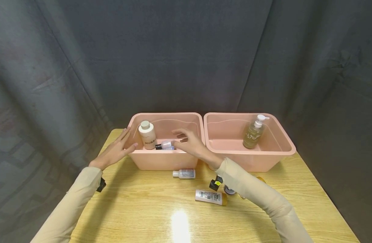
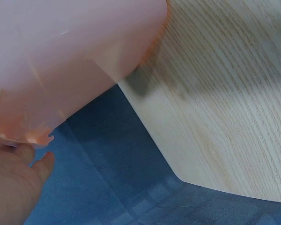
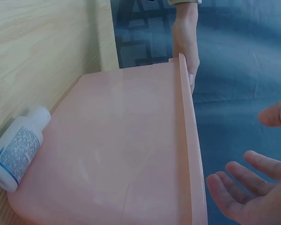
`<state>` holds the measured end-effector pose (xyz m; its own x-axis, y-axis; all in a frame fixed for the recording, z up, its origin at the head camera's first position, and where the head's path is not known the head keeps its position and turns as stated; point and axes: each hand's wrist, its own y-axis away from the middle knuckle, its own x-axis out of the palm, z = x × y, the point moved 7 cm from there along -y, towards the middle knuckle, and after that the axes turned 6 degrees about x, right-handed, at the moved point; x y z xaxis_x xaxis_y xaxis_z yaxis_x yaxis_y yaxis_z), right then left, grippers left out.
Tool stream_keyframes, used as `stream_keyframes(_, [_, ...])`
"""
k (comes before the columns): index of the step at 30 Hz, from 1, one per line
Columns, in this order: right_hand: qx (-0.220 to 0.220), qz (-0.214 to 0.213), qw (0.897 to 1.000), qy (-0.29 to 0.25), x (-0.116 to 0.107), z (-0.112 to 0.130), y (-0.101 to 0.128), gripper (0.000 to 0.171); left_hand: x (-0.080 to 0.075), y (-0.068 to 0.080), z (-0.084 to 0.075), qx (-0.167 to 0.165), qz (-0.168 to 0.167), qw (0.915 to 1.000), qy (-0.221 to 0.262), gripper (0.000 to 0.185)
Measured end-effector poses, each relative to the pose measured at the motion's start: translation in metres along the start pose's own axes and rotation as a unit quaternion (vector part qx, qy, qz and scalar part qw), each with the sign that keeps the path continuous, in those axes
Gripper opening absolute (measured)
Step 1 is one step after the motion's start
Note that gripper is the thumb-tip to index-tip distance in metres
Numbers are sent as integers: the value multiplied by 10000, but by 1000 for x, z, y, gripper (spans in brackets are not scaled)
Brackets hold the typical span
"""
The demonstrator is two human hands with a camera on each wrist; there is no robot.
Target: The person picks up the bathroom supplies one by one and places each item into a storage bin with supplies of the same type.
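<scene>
Right hand [image 1: 190,143] over the left bin [image 1: 166,158], fingers spread and loosely bent, grip empty. Just below the fingertips, inside the bin, a small bottle [image 1: 165,145] lying on its side, not touched as far as can be seen. From the right wrist view: fingers [image 3: 246,187] apart above the bin's rim, nothing between them.

Left hand [image 1: 114,151] flat against the bin's outer left wall, fingers straight, pressing or steadying rather than grasping. From the left wrist view: only the palm edge [image 2: 14,183] under the rim.

Judging by the layout, sorting partly done. In the left bin: the small bottle and an upright white bottle [image 1: 147,134]. In the right bin [image 1: 249,158]: one pump bottle [image 1: 254,132], standing.

Left on the table [image 1: 143,209], in front of the bins:
- a small white bottle [image 1: 184,173] lying just before the left bin, close beneath the right wrist;
- a tube [image 1: 211,197] nearer the body;
- a dark cap [image 1: 215,184] with a yellow spot, partly behind the right sleeve;
- a round item [image 1: 229,191] and something amber [image 1: 260,179], mostly hidden by the sleeve, kind not clear.

So roughly three items binned, four or five loose. Whether the small bottle in the bin was set down or is about to be picked up: cannot tell.
</scene>
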<state>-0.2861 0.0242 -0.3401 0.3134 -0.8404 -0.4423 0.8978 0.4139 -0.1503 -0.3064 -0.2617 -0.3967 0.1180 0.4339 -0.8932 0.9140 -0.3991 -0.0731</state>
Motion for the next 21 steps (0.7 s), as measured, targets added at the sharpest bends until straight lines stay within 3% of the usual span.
stream_keyframes(7, [-469, -186, 9972, 544, -1, 5, 5, 44, 0, 0, 0, 18, -32, 10000, 15, 87])
stream_keyframes(15, [-954, -421, 9852, 1359, 1, 11, 14, 41, 0, 0, 0, 5, -63, 10000, 39, 88])
stream_keyframes(21, [-1178, -496, 9795, 1559, 2, 14, 20, 41, 0, 0, -1, 18, -83, 10000, 50, 87])
